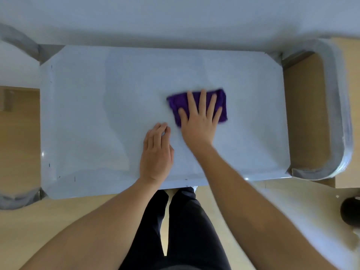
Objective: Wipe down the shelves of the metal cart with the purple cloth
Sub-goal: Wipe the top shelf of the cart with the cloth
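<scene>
While the right hand (198, 121) presses the purple cloth (196, 106) flat on the top shelf (97, 114) of the cart, wiping looks under way. Its fingers (203, 100) are spread wide on the cloth. The left hand (156, 152) hangs loosely curled beside it, holding nothing; next, the cloth should slide across the bare parts.

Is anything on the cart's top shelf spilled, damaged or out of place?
Nothing is spilled or damaged. The purple cloth lies folded flat under the right hand on the top shelf; the left hand beside it holds nothing. Only a few small dark marks along the shelf's left edge stand out, too small to identify.
</scene>
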{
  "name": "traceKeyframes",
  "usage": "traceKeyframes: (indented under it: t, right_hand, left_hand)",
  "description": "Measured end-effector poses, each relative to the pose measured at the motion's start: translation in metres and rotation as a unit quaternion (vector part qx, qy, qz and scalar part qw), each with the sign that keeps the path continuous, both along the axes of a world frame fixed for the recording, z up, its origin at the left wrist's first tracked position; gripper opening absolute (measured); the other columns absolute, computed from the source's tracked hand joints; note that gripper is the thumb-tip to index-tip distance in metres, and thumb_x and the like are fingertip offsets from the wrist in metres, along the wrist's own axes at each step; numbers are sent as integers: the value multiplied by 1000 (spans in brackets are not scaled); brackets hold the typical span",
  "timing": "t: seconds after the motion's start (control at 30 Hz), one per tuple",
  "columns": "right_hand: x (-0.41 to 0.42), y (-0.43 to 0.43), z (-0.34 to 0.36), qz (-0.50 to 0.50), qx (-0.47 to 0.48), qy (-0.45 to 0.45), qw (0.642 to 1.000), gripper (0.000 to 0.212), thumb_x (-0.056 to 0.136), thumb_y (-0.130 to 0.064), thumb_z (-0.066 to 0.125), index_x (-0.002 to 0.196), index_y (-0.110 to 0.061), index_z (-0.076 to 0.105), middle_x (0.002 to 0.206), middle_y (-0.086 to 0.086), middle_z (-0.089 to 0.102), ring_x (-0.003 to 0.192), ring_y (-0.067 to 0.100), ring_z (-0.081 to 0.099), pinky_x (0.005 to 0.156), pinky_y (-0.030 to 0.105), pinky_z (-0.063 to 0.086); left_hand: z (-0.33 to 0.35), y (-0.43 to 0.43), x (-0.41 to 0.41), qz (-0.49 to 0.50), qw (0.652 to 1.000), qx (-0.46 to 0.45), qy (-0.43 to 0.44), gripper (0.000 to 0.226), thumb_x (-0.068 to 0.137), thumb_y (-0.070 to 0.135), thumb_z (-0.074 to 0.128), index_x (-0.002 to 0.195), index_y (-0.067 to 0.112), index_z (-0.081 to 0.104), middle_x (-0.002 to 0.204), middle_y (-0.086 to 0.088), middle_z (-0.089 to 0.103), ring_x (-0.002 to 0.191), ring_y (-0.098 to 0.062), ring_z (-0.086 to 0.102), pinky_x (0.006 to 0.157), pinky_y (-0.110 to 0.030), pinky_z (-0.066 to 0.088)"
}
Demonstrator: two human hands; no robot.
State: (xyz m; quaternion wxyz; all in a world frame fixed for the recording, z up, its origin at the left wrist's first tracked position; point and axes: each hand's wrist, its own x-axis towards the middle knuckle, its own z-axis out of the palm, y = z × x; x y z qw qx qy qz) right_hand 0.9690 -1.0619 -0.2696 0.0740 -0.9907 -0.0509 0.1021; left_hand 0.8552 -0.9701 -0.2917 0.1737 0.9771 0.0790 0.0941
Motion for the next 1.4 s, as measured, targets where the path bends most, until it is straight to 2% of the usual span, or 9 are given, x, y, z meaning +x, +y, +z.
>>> traceKeyframes:
  t: [0.1, 0.17, 0.37, 0.47, 0.63, 0.73, 0.97, 1.17, 1.4]
  right_hand:
    - [-59, -7, 2, -4, -9, 22, 1000, 58, 97, -54, 30, 151, -37, 19, 161, 4, 12, 148, 33, 4, 118, 55, 6]
    - [-53, -2, 2, -18, -9, 42, 999, 58, 98, -54, 29, 151, -37, 17, 162, 3, 8, 148, 33, 0, 118, 55, 2]
    - [92, 40, 5, 33, 14, 40, 999, 57, 99, -53, 27, 152, -36, 12, 162, 2, 0, 148, 35, -6, 117, 57, -3]
    - [124, 48, 3, 56, 5, 33, 998, 57, 100, -53, 23, 152, -36, 9, 162, 3, -3, 148, 34, -9, 118, 57, -2]
    - [29, 25, -1, 58, 4, -7, 998, 55, 99, -52, 30, 151, -35, 22, 161, 3, 12, 148, 33, 4, 119, 54, 5]
    - [-21, 15, -1, 42, -11, 6, 999, 55, 99, -54, 29, 151, -37, 20, 161, 2, 12, 148, 33, 4, 118, 53, 3]
    - [43, 50, 3, 40, 4, 38, 998, 56, 100, -53, 22, 152, -37, 7, 162, 2, -4, 148, 33, -10, 118, 54, -6]
    - [40, 42, 3, 64, 1, 29, 998, 57, 100, -54, 22, 152, -36, 9, 162, 2, -2, 148, 33, -8, 119, 54, -3]
    - [17, 48, 6, 63, -1, 40, 997, 56, 101, -52, 24, 152, -36, 10, 162, 2, -1, 148, 33, -7, 119, 55, -1]
  left_hand:
    - [-3, -1, 1, 8, 1000, 4, -18, 31, 93, 6, 50, 121, -4, 61, 130, -19, 58, 132, -30, 42, 110, -45, 40]
    - [-3, -3, 1, 10, 1000, 7, -17, 33, 94, 6, 50, 124, -4, 60, 132, -19, 57, 132, -30, 46, 111, -45, 39]
    - [-4, -5, -3, 7, 1000, 7, 5, 43, 90, 4, 44, 131, -5, 55, 137, -19, 54, 134, -33, 47, 112, -48, 36]
    - [-5, -4, -3, 7, 1000, 2, 8, 43, 90, 4, 45, 130, -5, 55, 136, -18, 54, 133, -33, 47, 112, -48, 37]
    - [-2, -4, -5, 1, 1000, -11, 19, 44, 89, 3, 49, 132, -5, 54, 138, -20, 53, 134, -34, 45, 112, -49, 36]
    - [-1, -4, -6, -7, 1000, -3, 25, 43, 90, 6, 48, 132, -4, 52, 139, -21, 52, 135, -33, 43, 115, -48, 33]
    - [1, -4, -5, 4, 1000, -26, 16, 43, 91, 3, 49, 133, -4, 53, 138, -19, 53, 135, -32, 43, 113, -48, 36]
    - [11, 3, -10, 0, 996, -94, 9, 38, 92, 1, 44, 128, -2, 56, 138, -17, 52, 133, -32, 46, 106, -46, 42]
    - [11, 47, -46, 89, 996, -19, 2, 32, 96, 4, 45, 126, 2, 57, 137, -14, 53, 132, -30, 47, 107, -47, 40]
